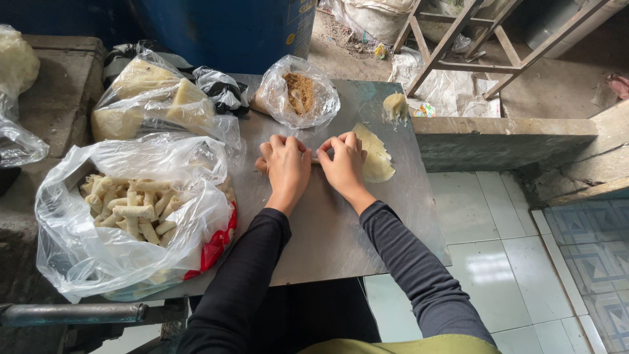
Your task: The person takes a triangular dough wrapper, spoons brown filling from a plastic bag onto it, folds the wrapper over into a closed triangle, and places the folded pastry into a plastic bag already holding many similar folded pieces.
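Observation:
My left hand (286,164) and my right hand (342,164) lie side by side on a metal work board (327,229), fingers curled down over a thin pale wrapper sheet (375,157). The sheet's free part spreads out to the right of my right hand. What lies under the fingers is hidden. Just beyond my hands sits a clear bag of brown crumbly filling (298,95). A small lump of pale dough (395,105) rests near the board's far right corner.
A large clear bag of several finished pale rolls (134,210) stands at the left. Behind it is a bag of stacked pale sheets (154,101). A blue barrel (223,29) is at the back, a metal frame (485,39) at the far right, white floor tiles (491,249) below.

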{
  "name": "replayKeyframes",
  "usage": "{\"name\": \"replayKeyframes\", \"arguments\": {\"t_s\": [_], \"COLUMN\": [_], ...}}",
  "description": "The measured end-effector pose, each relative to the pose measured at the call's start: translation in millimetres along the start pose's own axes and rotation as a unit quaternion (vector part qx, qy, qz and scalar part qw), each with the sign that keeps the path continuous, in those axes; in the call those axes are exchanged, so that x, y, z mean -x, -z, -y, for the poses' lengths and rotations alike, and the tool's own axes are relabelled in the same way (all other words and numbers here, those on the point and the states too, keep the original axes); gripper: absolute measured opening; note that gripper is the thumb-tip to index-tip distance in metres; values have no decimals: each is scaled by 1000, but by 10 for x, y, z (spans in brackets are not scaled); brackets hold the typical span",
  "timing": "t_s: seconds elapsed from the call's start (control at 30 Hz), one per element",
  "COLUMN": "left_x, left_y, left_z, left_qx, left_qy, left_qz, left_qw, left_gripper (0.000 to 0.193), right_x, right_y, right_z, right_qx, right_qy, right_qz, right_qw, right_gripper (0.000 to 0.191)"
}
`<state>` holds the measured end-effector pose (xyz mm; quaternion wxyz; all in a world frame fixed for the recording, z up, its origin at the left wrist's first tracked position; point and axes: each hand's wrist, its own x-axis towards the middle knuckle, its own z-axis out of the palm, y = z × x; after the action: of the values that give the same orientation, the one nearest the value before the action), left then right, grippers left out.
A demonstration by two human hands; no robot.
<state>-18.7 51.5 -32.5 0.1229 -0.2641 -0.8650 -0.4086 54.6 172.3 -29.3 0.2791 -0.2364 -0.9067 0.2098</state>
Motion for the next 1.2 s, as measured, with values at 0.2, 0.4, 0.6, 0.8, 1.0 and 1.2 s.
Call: {"name": "replayKeyframes", "arguments": {"t_s": [0.2,0.4,0.6,0.8,1.0,1.2], "left_x": [-9,-35,106,772,812,783], "left_y": [12,102,676,1951,2616,2737], "left_z": [138,82,-317,-65,461,249], "left_qx": [44,45,13,-237,-332,-299], "left_qy": [-101,-127,-102,-13,120,37], "left_qz": [24,15,-102,-210,-197,-198], "left_qw": [994,991,989,948,915,933], "left_gripper": [14,14,14,21,18,22], "right_x": [-205,-143,-87,-77,-122,-169], "right_y": [377,1124,970,897,999,957], "right_z": [-239,-629,-639,-780,-1069,-1294], "right_qx": [-118,-84,-17,-9,-33,6], "right_qy": [34,34,34,37,40,-58], "right_qz": [-54,216,270,280,273,268], "right_qw": [991,972,962,959,960,962], "right_gripper": [13,21,19,13,13,13]}}
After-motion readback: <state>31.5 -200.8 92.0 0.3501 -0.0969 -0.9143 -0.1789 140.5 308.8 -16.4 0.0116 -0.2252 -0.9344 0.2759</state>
